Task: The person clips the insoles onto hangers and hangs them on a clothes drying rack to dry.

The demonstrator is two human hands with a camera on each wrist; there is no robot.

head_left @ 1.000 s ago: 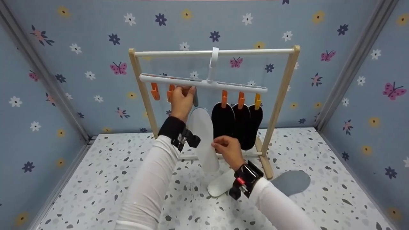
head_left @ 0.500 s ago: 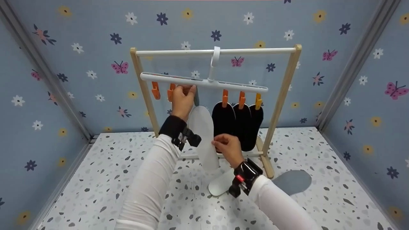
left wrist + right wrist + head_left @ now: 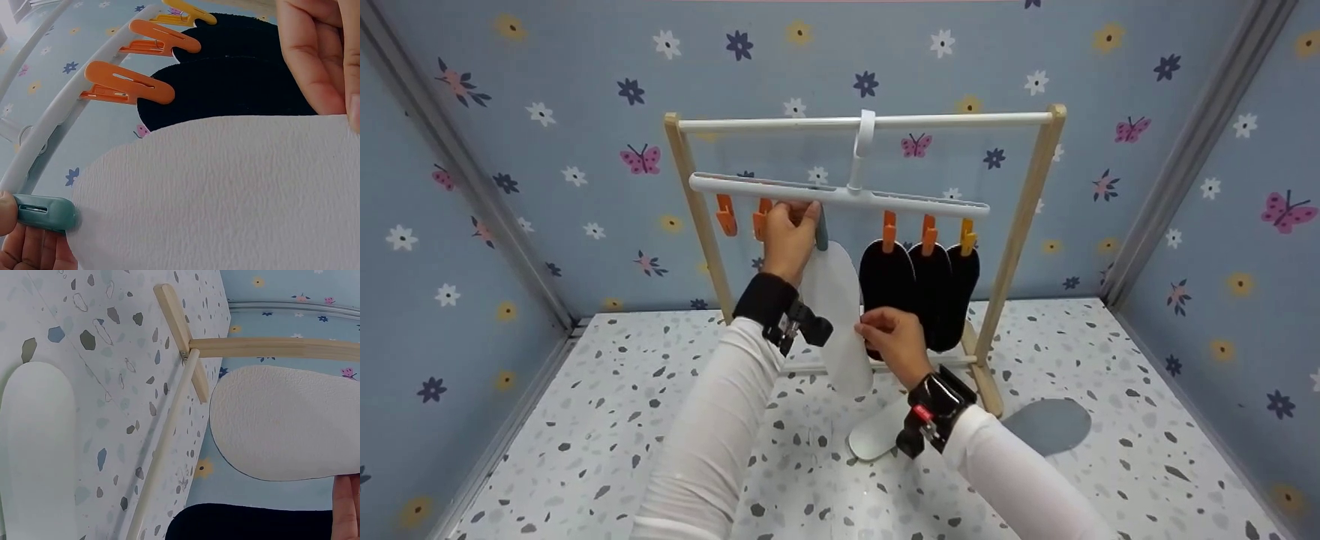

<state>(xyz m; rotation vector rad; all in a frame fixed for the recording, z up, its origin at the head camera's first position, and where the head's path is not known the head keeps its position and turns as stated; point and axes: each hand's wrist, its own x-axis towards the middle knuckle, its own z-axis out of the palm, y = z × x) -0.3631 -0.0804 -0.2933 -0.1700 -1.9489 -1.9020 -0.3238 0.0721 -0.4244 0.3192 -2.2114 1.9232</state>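
My left hand pinches a teal clothespin under the white hanger bar. My right hand holds a white insole by its right edge, thumb in front. The insole hangs upright, its rounded top end at the clothespin's tip. In the left wrist view that tip overlaps the insole's edge; whether it clamps it I cannot tell. To the right, black insoles hang from orange clothespins and a yellow clothespin.
Orange clothespins hang at the bar's left. The hanger's hook sits on a rack with wooden posts. On the speckled floor lie another white insole and a grey insole. Flower-patterned walls stand around.
The white insole has moved up, its top end rising to the teal clothespin. My right hand has risen slightly with it; my left hand stays at the clothespin.
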